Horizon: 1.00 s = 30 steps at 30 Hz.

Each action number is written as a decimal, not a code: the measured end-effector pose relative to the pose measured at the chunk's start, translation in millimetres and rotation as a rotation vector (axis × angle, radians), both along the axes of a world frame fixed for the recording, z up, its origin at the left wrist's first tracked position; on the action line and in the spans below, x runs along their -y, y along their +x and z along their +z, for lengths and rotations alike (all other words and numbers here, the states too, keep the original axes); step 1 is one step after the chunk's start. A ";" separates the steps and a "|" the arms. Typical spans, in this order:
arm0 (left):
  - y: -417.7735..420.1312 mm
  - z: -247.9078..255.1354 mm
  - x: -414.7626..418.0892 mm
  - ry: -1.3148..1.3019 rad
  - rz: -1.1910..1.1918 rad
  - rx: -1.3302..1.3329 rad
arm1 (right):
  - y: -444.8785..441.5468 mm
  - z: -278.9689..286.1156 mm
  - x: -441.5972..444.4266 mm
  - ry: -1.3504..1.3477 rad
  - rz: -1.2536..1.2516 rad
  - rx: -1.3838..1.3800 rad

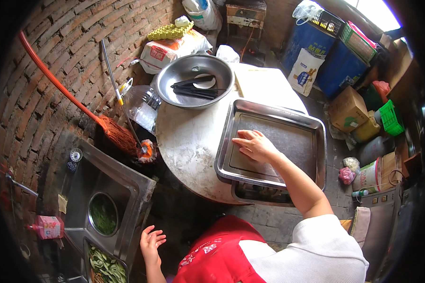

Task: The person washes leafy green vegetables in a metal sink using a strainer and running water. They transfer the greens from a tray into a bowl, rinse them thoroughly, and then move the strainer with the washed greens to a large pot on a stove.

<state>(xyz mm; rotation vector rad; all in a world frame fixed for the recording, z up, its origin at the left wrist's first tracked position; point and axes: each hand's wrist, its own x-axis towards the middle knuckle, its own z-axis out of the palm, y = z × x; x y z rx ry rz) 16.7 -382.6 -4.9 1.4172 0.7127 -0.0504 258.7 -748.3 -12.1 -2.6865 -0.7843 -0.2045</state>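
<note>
A rectangular stainless steel tray [294, 131] lies on the round white table [184, 141], partly over another metal tray [244, 192]. My right hand [255, 145] is over the upper tray's floor, fingers apart and holding nothing; whether it touches the metal I cannot tell. My left hand [152, 242] hangs low, empty with fingers spread, between the sink and my red apron [219, 247]. Behind the trays, a wide steel basin [198, 62] on the table holds dark, long objects and a small white dish [204, 82].
At the left a metal sink [109, 159] holds a round pot of greens [103, 214] and a tray of leaves [106, 267]. An orange broom [117, 132] and a mop lean by the brick wall. Blue barrels [306, 46] and a cardboard box [349, 108] stand at the right.
</note>
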 end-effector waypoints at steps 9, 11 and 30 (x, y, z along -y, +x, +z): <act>4.1 -5.3 1.0 0.006 -0.015 -0.010 | -10.6 10.8 -1.4 0.002 0.260 -0.162; 5.4 -5.1 2.2 0.006 -0.016 -0.018 | -1.2 13.2 10.0 -0.060 -0.123 -0.142; 56.5 -15.2 24.1 0.025 -0.304 0.015 | -96.5 -12.5 251.3 0.566 -0.872 -0.467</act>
